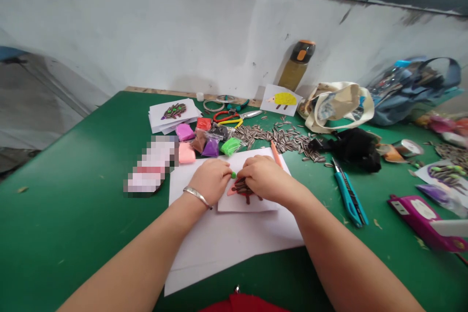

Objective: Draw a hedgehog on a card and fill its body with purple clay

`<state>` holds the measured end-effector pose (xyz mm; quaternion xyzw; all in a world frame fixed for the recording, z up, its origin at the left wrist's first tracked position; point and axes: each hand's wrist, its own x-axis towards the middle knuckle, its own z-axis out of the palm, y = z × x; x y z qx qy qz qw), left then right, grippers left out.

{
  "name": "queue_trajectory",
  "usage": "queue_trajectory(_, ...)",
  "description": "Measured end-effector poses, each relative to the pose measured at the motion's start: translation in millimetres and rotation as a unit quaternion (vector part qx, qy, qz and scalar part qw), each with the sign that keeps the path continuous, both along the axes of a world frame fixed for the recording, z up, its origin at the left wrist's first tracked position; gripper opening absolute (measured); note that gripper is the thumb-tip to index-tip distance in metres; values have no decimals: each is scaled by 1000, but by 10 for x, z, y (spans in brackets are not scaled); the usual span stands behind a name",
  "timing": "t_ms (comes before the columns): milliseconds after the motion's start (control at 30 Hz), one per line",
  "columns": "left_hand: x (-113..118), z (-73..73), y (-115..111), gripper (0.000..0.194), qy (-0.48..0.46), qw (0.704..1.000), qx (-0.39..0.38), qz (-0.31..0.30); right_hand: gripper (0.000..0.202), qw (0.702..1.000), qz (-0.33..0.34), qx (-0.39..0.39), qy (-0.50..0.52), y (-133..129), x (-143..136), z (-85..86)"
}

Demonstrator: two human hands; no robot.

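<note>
My left hand (pixel 211 178), with a silver bangle at its wrist, pinches a small ball of green modelling clay (pixel 233 175) at its fingertips. Close beside it, my right hand (pixel 268 178) has its fingers curled together over a white card (pixel 234 204). On that card is a small hedgehog (pixel 241 188) made of striped sunflower seeds, with a pinkish clay snout and brown legs. Part of it is hidden under my right hand, and whatever those fingers hold cannot be seen. The card lies on larger sheets of white paper (pixel 219 253).
Behind the paper are bagged clays (pixel 210 146), loose sunflower seeds (pixel 288 139), scissors (pixel 234 116) and a finished seed card (pixel 173 111). A teal utility knife (pixel 349 195) and a magenta glue gun (pixel 420 219) lie right. A bottle (pixel 297 66) and cloth bag (pixel 336 107) stand behind.
</note>
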<state>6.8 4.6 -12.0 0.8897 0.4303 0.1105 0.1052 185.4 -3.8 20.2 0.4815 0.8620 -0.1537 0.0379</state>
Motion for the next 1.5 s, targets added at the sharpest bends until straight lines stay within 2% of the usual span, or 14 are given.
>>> queue_trajectory(200,5,-10,-6,23,2,1000,-9,17,34,1000,7,-1,18,-8,1,-16)
queue_trajectory(367,-14,19,3,24,4,999,-21,47,41,994,-70,64,49,8,153,86)
queue_trajectory(500,-37,49,10,23,3,997,-28,76,37,993,-94,58,32,-13,299,131)
queue_trajectory(733,-23,98,-3,24,12,996,-44,83,30,987,-148,53,-13,-166,449,-16)
queue_trajectory(1100,1,110,-26,27,31,993,-60,92,25,988,-134,75,22,-171,542,-282)
queue_trajectory(1333,-6,97,-16,27,13,994,-70,83,31,986,-153,59,29,-135,544,-308)
queue_trajectory(1500,-19,97,-2,27,-11,993,-78,90,24,987,-140,71,46,-139,535,-271)
